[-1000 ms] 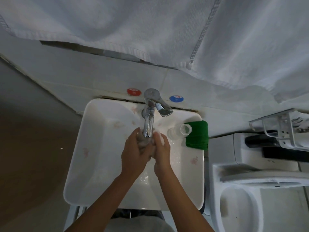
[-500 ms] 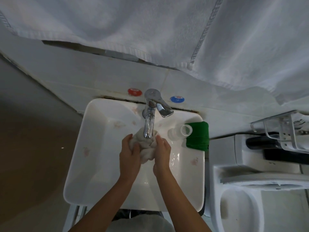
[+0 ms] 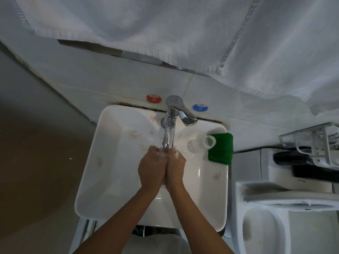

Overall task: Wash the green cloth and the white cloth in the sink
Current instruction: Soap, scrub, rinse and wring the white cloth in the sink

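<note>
My left hand [image 3: 153,168] and my right hand [image 3: 175,169] are pressed together over the white sink [image 3: 113,180], right under the spout of the chrome tap [image 3: 169,129]. They squeeze the wet white cloth [image 3: 162,154] between them; only a small scrap of it shows at the fingertips, with water on it. The folded green cloth [image 3: 221,149] lies on the sink's right rim, apart from both hands.
A clear plastic cup [image 3: 209,142] lies on the rim beside the green cloth. Red [image 3: 153,98] and blue [image 3: 200,107] caps sit on the wall behind the tap. White towels [image 3: 183,33] hang overhead. A toilet [image 3: 275,226] and a metal rack [image 3: 311,143] stand at right.
Half a second ago the white cloth bulged out between my hands. They have since closed tight around it and moved together, hiding nearly all of it.
</note>
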